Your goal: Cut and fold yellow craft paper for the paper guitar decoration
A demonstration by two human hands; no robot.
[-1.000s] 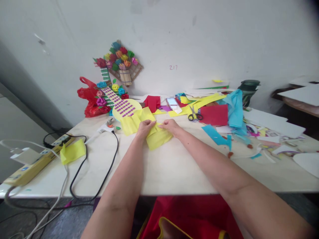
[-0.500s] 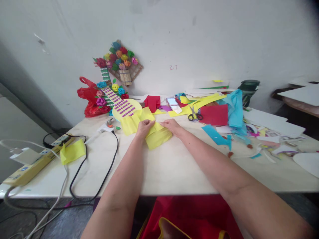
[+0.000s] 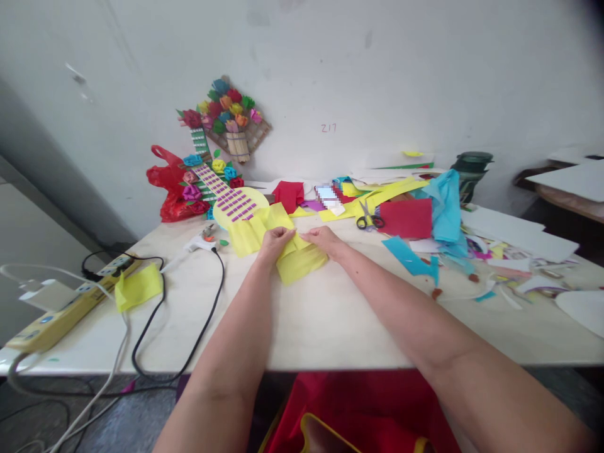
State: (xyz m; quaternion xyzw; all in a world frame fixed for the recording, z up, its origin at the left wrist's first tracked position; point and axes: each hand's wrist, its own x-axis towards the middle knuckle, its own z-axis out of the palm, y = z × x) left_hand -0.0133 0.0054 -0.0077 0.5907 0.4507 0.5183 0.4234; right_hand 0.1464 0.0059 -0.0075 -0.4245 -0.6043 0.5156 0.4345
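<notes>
Both forearms extend from the near edge toward the centre, converging. Left hand [image 3: 277, 243] and right hand [image 3: 325, 241]: positioned close together, thumb and index finger of each pinched, fingertips facing inward.

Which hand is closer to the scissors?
The right hand. It pinches yellow paper to the left of the scissors and slightly nearer the person; the left hand, also at yellow paper, is farther left.
</notes>
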